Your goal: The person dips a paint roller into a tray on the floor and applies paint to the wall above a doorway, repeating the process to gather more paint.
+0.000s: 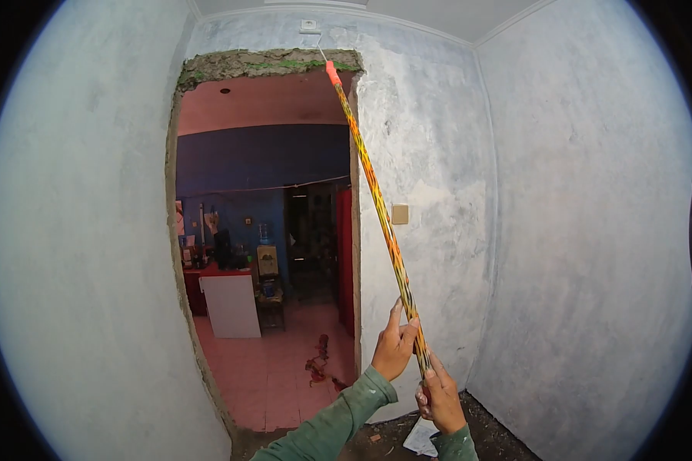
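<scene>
The pale, patchy wall [430, 146] fills the middle and right of the frame, cut by a doorway with a rough edge [261, 63] left of centre. Across it slants the patterned pole [381, 211], from lower right up to the top centre. It looks light and stiff but long, so its far end would likely sway; a smooth skin could turn slippery under damp fingers. Two well-spaced holds near the bottom should steer it best. The left hand [393, 347] is partly closed about the pole, index finger lying along it; the right hand [443, 399] curls round it lower down, near the bottom end. Smaller are the beige wall plate [400, 214], right of the pole, and the white roller [310, 31] at top centre, beside a socket [308, 24]; whether it presses the wall I cannot tell.
</scene>
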`<act>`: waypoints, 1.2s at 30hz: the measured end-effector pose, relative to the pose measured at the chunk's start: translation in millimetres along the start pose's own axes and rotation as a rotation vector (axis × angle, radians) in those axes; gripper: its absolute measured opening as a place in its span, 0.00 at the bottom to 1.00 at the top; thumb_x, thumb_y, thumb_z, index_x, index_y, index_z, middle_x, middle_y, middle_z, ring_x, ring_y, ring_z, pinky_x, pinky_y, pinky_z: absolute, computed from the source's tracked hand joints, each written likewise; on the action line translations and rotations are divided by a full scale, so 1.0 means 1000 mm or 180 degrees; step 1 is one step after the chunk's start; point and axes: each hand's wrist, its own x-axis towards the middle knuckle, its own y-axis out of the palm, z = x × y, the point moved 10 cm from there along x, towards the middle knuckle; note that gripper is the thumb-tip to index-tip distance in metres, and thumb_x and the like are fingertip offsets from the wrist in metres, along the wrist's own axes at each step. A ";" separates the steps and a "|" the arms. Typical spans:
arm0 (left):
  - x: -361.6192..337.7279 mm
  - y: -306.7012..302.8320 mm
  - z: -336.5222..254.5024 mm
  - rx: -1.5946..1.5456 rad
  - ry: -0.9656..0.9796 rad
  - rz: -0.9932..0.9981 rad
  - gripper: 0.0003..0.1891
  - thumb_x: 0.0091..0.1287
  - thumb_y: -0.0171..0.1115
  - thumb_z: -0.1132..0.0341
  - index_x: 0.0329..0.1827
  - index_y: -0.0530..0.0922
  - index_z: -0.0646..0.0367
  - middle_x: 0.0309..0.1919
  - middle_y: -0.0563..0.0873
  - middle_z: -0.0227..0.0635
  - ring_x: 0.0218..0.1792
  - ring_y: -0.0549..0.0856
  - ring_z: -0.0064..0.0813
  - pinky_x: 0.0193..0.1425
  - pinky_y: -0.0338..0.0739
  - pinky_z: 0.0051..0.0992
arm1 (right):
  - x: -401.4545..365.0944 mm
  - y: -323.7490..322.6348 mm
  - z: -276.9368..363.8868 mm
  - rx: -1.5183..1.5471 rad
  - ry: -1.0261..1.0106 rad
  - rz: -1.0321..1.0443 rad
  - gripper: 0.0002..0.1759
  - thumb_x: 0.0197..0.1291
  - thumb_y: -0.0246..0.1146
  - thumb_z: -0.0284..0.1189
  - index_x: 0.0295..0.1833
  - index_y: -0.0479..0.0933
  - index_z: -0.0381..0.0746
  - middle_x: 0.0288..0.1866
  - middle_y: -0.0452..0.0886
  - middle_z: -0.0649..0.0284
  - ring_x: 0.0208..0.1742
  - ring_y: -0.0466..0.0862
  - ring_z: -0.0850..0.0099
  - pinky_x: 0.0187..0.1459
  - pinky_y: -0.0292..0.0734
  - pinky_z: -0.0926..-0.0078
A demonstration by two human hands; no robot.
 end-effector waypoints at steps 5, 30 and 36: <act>0.004 0.000 -0.011 0.0018 -0.0035 0.0036 0.32 0.81 0.53 0.59 0.81 0.54 0.64 0.28 0.80 0.29 0.27 0.77 0.15 0.32 0.73 0.23 | 0.002 0.001 0.008 -0.0009 -0.0051 0.0020 0.32 0.80 0.51 0.41 0.84 0.56 0.52 0.22 0.67 0.73 0.17 0.63 0.84 0.17 0.60 0.84; -0.056 -0.016 0.015 0.0339 -0.0241 0.0041 0.32 0.81 0.53 0.60 0.82 0.53 0.62 0.26 0.79 0.33 0.27 0.77 0.17 0.34 0.73 0.25 | -0.024 0.005 -0.060 -0.0189 -0.0117 0.0003 0.34 0.79 0.52 0.45 0.84 0.55 0.47 0.20 0.65 0.73 0.17 0.64 0.84 0.18 0.61 0.83; -0.059 -0.025 0.025 -0.0112 -0.0278 -0.0108 0.31 0.80 0.55 0.61 0.80 0.56 0.63 0.29 0.80 0.30 0.27 0.78 0.17 0.33 0.74 0.23 | -0.049 0.014 -0.074 -0.0494 -0.0553 -0.0172 0.36 0.79 0.49 0.52 0.82 0.60 0.42 0.21 0.63 0.74 0.19 0.62 0.82 0.21 0.60 0.81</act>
